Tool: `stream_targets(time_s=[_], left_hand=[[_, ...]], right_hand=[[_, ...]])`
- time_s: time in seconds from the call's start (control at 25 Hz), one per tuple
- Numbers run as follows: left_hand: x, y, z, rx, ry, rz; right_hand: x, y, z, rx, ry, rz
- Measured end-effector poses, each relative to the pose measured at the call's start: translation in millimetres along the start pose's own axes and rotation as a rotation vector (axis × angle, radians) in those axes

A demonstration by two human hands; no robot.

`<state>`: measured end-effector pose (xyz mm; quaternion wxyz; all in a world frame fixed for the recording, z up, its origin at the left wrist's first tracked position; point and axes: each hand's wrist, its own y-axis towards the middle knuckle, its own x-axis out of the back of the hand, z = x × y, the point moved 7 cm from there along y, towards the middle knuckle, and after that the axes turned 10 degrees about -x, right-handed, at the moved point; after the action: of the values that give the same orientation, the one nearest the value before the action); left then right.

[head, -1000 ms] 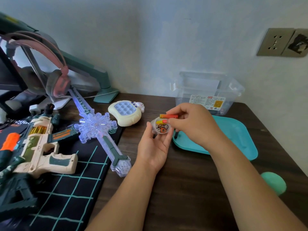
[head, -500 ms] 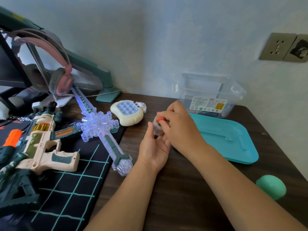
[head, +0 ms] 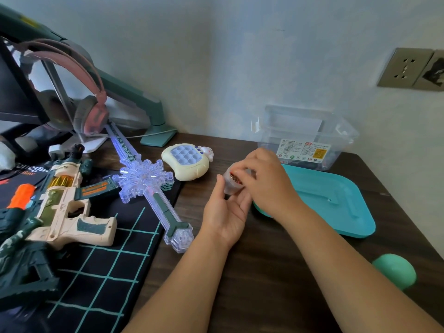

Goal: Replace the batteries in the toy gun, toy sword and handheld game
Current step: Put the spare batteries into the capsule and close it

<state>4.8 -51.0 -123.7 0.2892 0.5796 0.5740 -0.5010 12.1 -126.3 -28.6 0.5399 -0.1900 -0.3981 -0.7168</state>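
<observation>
Gripping a small clear cup [head: 227, 186] of batteries [head: 234, 180] in the left hand [head: 224, 212], fingers curled round the wall, mouth tilted up and rightward for easy picking. Covering that mouth from above with the right hand [head: 266, 186], fingertips bunched and hiding most of the cells. Cannot tell whether pinching a battery or only touching the rim.

Working low over the counter [head: 276, 272], at the near-left edge of the teal tray [head: 336, 205] (probably there to catch loose cells and covers). Little roll-away risk on a slip at that height.

Left of the hands, on the black grid mat [head: 108, 265]: toy gun [head: 62, 212] and toy sword [head: 153, 195]. Beyond the sword's guard, on bare counter near the cup: handheld game [head: 185, 162], face up. No open battery cover in view on any of the three, so likely early, sorting fresh cells first.
</observation>
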Motion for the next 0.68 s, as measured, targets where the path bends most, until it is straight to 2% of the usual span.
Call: stream_targets(time_s=[0.08,0.12,0.16,0.24,0.36,0.56,0.68], left_hand=[[-2.6,-1.3,0.0,0.012,-0.034,-0.013],[-2.8,-1.8,0.0,0.016,-0.042,-0.016],[-1.6,-2.3,-0.3,0.018,-0.045,-0.022],[-0.9,-2.7,0.3,0.030,-0.050,-0.026],[-1.2,-2.2,0.5,0.042,-0.069,-0.025],[0.4,-0.6,1.2,0.018,-0.040,-0.020],[1.5,0.4,0.5,0.011,0.003,-0.011]], right_hand=[[22.6,7.1,-24.6,-0.174,0.189,-0.087],[29.4,11.7,-41.4,-0.257,0.174,-0.120],[29.2,15.6,-58.8,-0.341,0.085,-0.100],[14.0,17.6,-86.0,-0.454,-0.134,0.050],[-14.7,11.4,-93.0,-0.403,-0.311,0.218],[-29.1,10.8,-85.2,-0.355,-0.294,0.266],[-26.1,14.7,-88.0,-0.359,-0.181,0.243]])
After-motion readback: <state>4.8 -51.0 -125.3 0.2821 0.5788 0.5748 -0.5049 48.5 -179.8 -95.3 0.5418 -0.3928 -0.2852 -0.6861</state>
